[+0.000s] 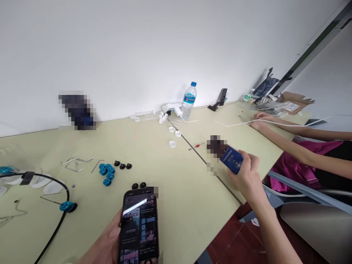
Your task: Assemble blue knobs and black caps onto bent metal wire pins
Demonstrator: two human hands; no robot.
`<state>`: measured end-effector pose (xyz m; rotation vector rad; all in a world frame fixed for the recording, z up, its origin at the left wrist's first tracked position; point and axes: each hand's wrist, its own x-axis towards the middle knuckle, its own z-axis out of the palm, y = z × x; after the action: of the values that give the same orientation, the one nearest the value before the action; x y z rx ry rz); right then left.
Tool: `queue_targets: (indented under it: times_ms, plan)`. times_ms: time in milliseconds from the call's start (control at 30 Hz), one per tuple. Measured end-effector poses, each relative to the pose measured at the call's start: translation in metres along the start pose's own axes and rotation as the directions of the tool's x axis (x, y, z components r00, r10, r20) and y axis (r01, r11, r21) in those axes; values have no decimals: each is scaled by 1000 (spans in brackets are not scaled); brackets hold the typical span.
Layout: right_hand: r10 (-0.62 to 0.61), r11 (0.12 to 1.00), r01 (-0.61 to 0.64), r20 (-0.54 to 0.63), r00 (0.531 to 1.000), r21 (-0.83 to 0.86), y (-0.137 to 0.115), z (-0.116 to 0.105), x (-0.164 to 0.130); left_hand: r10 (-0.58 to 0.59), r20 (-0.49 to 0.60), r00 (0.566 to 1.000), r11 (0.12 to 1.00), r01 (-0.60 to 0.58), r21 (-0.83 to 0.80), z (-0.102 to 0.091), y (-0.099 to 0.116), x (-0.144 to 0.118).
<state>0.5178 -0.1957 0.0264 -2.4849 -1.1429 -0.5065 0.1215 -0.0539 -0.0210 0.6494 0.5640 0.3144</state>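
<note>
At the bottom, my left hand (107, 240) is closed round a smartphone (139, 227) with a dark, lit screen showing pictures and text. Farther right, the fingers of my right hand (247, 172) grip a flat blue rectangular thing with white print (232, 159), its far end covered by a blurred patch. Two black knobs (139, 186) lie just beyond the smartphone. A red-handled screwdriver (197, 146) rests on the table beyond my right hand.
Blue wheel-like parts (107, 172), black knobs (123, 166), bent metal rods (77, 163) and a black cable loop (59, 233) lie left. White caps (172, 144) and a water bottle (189, 101) stand farther back. Another person's arms (288, 146) rest at right, near a cardboard box (295, 102).
</note>
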Motion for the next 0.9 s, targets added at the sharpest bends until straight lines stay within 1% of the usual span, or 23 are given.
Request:
queue_targets:
  times_ms: [67, 133, 233, 267, 300, 333, 367, 400, 467, 567, 633, 700, 800, 900]
  plan:
    - [-48, 999, 48, -15, 999, 22, -14, -1, 19, 1, -14, 1000, 999, -2, -47, 4, 0, 0]
    - [-83, 992, 85, -34, 996, 95, -33, -1, 40, 22, -18, 1000, 998, -23, -58, 9, 1, -2]
    - [-109, 954, 119, -52, 993, 273, -72, 5, 70, 30, 73, 997, 998, -27, -53, 12, 2, -4]
    - [-111, 931, 114, -29, 993, 347, -88, 9, 80, 35, 96, 995, 998, -30, -52, 12, 3, -4]
    - [-91, 904, 79, 8, 996, 421, -104, 15, 88, 46, 108, 993, 998, -40, -51, 12, 3, -5]
    - [-56, 866, 13, 71, 996, 500, -122, 21, 96, 61, 112, 992, 997, -56, -54, 12, 3, -5]
    - [-9, 822, -84, 160, 987, 563, -139, 28, 102, 76, 114, 991, 996, -70, -56, 12, 3, -5]
    - [-12, 805, -117, 213, 977, 582, -155, 36, 108, 89, 115, 989, 995, -82, -57, 12, 4, -5]
    - [-12, 782, -166, 281, 960, 601, -184, 52, 116, 102, 123, 987, 994, -95, -56, 13, 5, -7]
    - [9, 766, -212, 319, 948, 607, -214, 70, 120, 119, 141, 983, 992, -111, -63, 17, 7, -10]
    - [25, 757, -226, 318, 948, 613, -221, 74, 120, 128, 165, 978, 991, -119, -67, 18, 8, -12]
    - [38, 745, -241, 321, 946, 622, -219, 72, 119, 140, 173, 975, 989, -129, -76, 16, 8, -12]
    - [72, 719, -285, 340, 938, 634, -200, 59, 122, 147, 171, 974, 987, -132, -93, 11, 5, -8]
    - [151, 702, -350, 350, 924, 620, -169, 42, 128, 135, 177, 975, 988, -119, -95, 8, 3, -6]
